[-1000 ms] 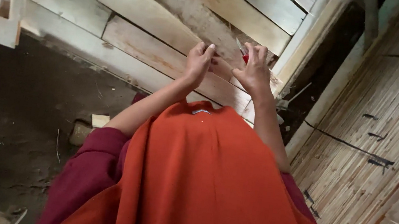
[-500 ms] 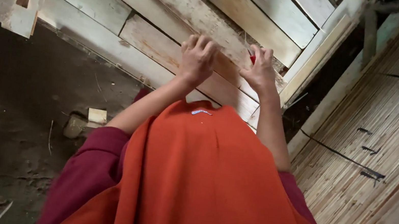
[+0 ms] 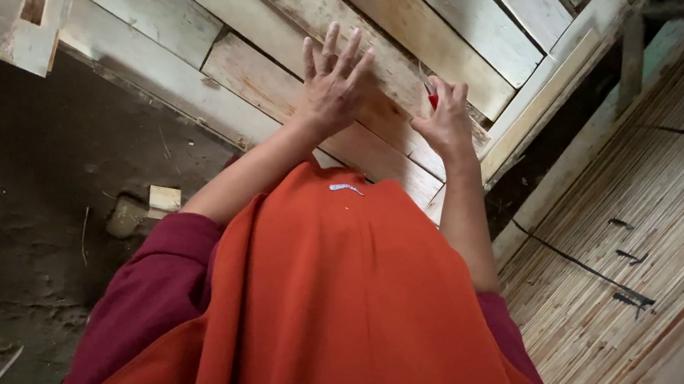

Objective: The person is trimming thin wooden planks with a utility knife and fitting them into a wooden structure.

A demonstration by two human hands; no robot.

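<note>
- Left hand, fingers spread, presses flat on the wooden plank at upper centre; best kept firm.
- Right hand pinches a small red object against the plank; steady grip advised.

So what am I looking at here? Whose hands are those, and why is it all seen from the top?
The camera sits on a person's head and looks down, so you see their orange garment and both arms from above. The left hand is spread flat, fingers wide, on a stack of pale wooden planks. The right hand is curled around something small and red; I cannot tell what it is, too little shows. Below left is dark dirt ground with a small wood offcut. On the right lie bundles of thin wooden strips.
</note>
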